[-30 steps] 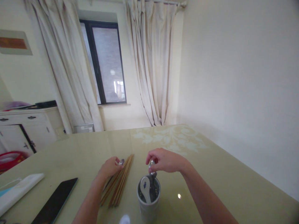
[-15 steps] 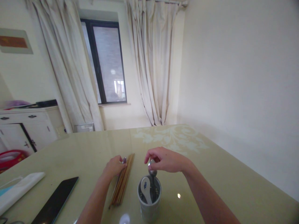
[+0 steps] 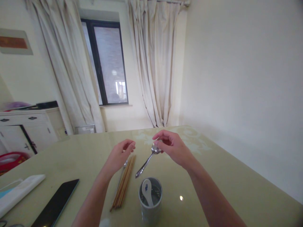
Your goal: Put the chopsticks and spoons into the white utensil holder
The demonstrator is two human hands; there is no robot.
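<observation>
A metal spoon (image 3: 147, 162) is pinched at its bowl by my right hand (image 3: 174, 145); its patterned handle slants down to the left, above the table and clear of the cup. My left hand (image 3: 121, 154) hovers over the far end of a bundle of wooden chopsticks (image 3: 124, 184), fingers curled against the thumb and nothing visible in them. Another metal spoon (image 3: 125, 163) lies along the left side of the chopsticks, partly hidden by my left wrist. In front of me stands a grey cup (image 3: 151, 211), a white ceramic spoon (image 3: 147, 190) leaning inside it.
The glossy greenish table (image 3: 213, 189) reaches to the wall on the right. At the left lie a dark flat tablet-like slab (image 3: 56, 201) and a white box-like object (image 3: 22, 192). A white cabinet (image 3: 44, 123) and a red basin (image 3: 14, 159) stand beyond the table's left side.
My right hand has lifted the metal spoon out of the cup, up and away from me. My left hand has risen off the spoon beside the chopsticks, leaving it on the table.
</observation>
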